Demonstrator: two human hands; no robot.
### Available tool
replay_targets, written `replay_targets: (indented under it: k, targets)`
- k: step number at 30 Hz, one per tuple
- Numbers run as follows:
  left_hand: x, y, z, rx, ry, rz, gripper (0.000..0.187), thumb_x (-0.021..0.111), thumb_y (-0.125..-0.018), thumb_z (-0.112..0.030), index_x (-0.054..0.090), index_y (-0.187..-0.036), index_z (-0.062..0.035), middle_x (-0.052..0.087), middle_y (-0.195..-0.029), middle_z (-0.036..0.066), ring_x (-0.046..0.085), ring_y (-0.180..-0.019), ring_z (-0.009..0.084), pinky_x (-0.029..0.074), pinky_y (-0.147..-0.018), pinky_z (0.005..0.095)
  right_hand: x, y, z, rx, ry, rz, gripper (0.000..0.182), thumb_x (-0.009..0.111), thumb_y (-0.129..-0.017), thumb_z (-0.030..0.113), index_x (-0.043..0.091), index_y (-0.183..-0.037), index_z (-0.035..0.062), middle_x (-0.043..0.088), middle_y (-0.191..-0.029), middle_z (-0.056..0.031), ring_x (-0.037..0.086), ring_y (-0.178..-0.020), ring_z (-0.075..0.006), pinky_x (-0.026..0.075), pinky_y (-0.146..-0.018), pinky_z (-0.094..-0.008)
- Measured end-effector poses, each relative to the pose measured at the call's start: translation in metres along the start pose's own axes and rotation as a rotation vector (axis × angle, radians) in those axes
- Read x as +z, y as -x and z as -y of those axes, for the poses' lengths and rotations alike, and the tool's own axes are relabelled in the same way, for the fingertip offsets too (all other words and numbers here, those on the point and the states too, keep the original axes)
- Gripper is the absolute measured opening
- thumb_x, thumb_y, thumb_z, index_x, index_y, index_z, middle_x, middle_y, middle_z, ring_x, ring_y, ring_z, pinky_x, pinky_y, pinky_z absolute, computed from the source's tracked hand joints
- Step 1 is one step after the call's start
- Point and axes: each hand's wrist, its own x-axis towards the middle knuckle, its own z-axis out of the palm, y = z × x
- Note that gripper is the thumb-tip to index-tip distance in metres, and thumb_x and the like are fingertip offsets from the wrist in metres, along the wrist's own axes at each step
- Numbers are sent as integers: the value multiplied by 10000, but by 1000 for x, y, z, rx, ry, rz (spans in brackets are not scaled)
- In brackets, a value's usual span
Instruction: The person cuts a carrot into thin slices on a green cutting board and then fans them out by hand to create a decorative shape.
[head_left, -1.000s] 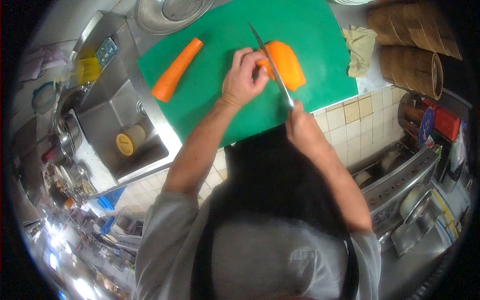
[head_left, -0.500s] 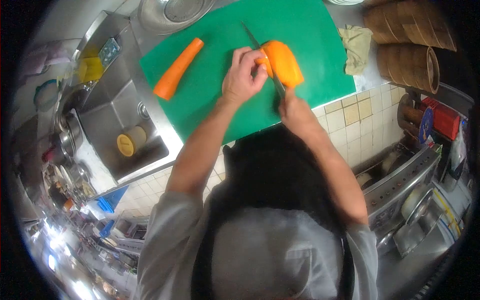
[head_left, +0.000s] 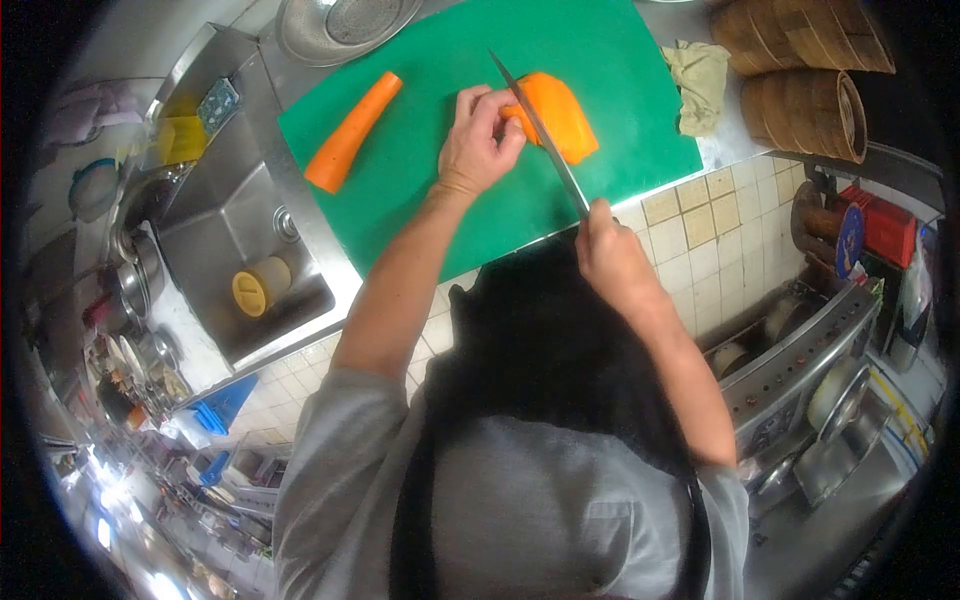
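Observation:
My left hand (head_left: 480, 140) has its fingers bent over a short remaining piece of carrot (head_left: 512, 114), pressing it on the green cutting board (head_left: 450, 240). In my right hand (head_left: 614, 256) is the handle of a long knife (head_left: 560, 165), its blade slanting up and left across the board. Carrot slices (head_left: 565, 115) lie overlapping in a pile right against the blade's far side. A second peeled carrot (head_left: 352, 135) rests by itself at the board's left. The fingertips of my left hand are partly hidden, close beside the blade.
Left of the board is a steel sink (head_left: 215, 220) with a yellow-lidded container (head_left: 262, 286) in it. A metal bowl (head_left: 345, 30) stands behind. To the right are a crumpled cloth (head_left: 695, 85) and bamboo steamers (head_left: 805, 115). White tiles (head_left: 690, 240) face the counter's front.
My right hand has drawn the knife back toward my body and slightly right, showing more blade. My left hand stays on the carrot piece, and the whole view has shifted a little.

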Motion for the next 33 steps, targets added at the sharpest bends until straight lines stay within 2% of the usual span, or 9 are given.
replay_targets:
  k: [10,13,25,33]
  targets:
    - [0,-1,-1,-71,74,-40,353,724,-878,-8,578,-1199,-27,570,-1209,147,632,-723,149,576,-706,301,0,-7,-1,22,1,65,169,545,-1013,75,436,-1078,-36,680,-791,-344,694,-820,-544,567,-727,-632]
    - [0,-1,0,-32,45,-38,344,726,-873,-3,581,-1184,-27,570,-1209,149,625,-721,149,573,-707,305,2,-13,-1,36,0,85,171,542,-1009,69,435,-1085,-40,679,-799,-355,693,-837,-549,567,-740,-634]
    - [-2,-1,-7,-39,55,26,364,741,-888,-22,572,-1210,-33,569,-1202,148,627,-749,162,576,-718,300,9,-44,-3,4,-53,137,192,578,-983,38,435,-1076,-50,678,-817,-368,687,-846,-561,563,-740,-637]
    - [-4,-1,-5,-130,107,7,396,764,-881,-67,581,-1231,-47,583,-1188,132,658,-781,167,583,-711,299,27,-53,-18,5,-130,141,197,594,-975,31,437,-1066,-47,678,-818,-374,688,-830,-564,566,-741,-632]
